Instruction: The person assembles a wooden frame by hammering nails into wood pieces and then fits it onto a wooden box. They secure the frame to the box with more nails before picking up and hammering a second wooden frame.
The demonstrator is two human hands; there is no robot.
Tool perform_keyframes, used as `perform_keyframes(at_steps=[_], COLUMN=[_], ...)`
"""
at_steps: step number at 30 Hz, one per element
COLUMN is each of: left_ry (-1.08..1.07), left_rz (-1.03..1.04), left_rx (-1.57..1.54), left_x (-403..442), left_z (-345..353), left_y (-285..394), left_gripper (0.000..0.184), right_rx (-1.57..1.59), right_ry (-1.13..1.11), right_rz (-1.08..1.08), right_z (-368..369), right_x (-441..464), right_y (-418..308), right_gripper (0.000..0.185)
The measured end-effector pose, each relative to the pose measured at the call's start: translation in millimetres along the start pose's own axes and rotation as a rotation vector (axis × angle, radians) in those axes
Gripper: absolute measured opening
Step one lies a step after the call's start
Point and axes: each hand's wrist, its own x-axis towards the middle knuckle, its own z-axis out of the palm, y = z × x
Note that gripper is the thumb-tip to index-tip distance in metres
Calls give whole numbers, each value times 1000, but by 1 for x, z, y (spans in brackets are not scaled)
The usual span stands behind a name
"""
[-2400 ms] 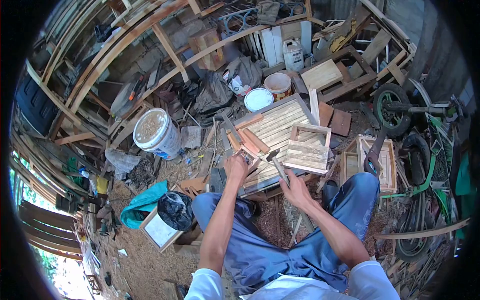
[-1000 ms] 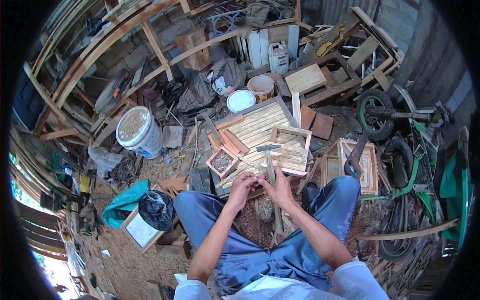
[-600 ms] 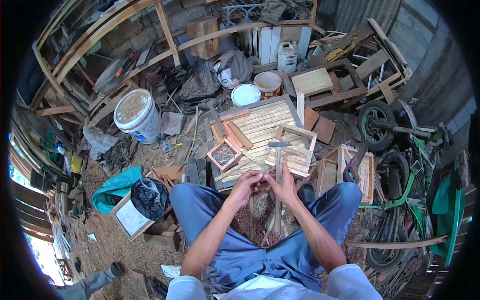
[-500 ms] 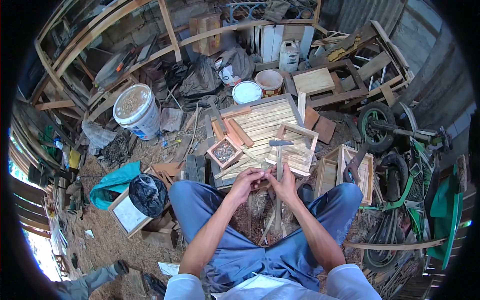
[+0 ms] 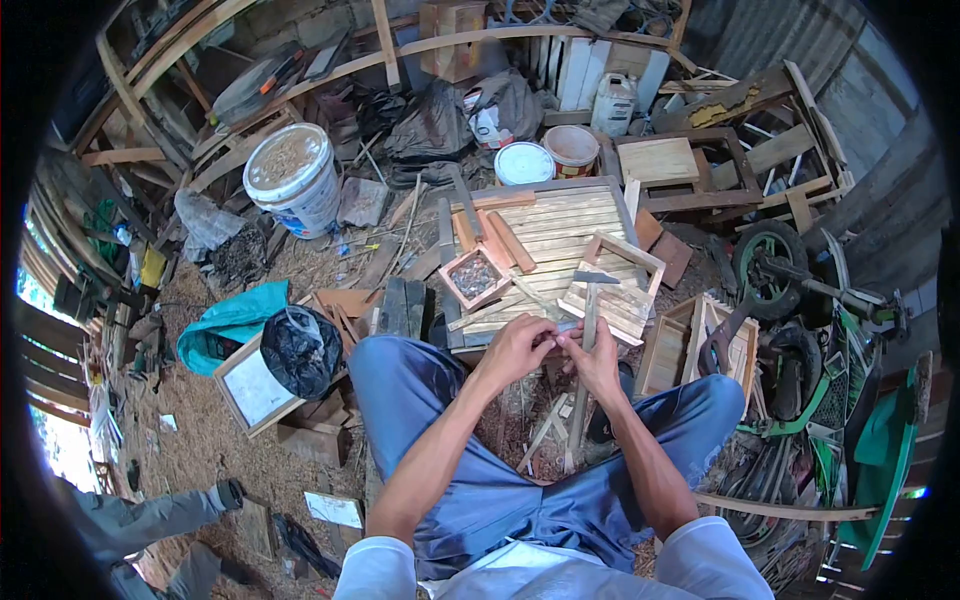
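Note:
In front of my knees, my left hand (image 5: 522,345) is closed in a pinch, its fingertips meeting those of my right hand. Between the fingertips is something small and pale that I cannot make out. My right hand (image 5: 597,362) is closed with a hammer (image 5: 591,308) held upright against the palm, the head at the top and the wooden handle running down past the wrist. Just beyond the hands lies a slatted wooden panel (image 5: 560,215). On it rest a small box of nails or screws (image 5: 474,278), a light wooden frame (image 5: 628,262) and several short wood strips.
A handsaw (image 5: 722,342) leans on a wooden box (image 5: 668,350) at right, near a green motorbike (image 5: 840,370). At left stand a bucket (image 5: 290,180) and a black plastic bag (image 5: 300,350). Another person's legs (image 5: 150,525) show at lower left.
The view has shifted, so most of the scene sits further right and the panel a little higher. More of the other person's legs shows. Both hands remain together with the hammer in the right.

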Motion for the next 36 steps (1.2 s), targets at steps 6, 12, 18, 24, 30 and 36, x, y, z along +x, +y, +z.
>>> perform_keyframes(at_steps=[6, 12, 18, 24, 30, 36], left_ry=[104, 344, 364, 361, 367, 352], left_rz=[-250, -262, -139, -164, -158, -160], left_rx=[-14, -96, 132, 153, 131, 127], left_x=[-9, -10, -13, -14, -16, -14], left_z=[9, 26, 36, 39, 38, 37], left_y=[-12, -62, -64, -63, -63, -63], left_gripper=[13, 9, 9, 10, 11, 10], right_rx=[-404, -528, -643, -734, -805, -832], right_ry=[13, -76, -140, -126, -142, -117], right_rz=[-218, -179, -28, -42, -49, -92], right_z=[-2, 6, 1, 3, 7, 7], right_x=[-10, -27, -30, -36, -36, -36], right_y=[-2, -13, 1, -14, -27, -32], right_gripper=[28, 28, 30, 26, 26, 26])
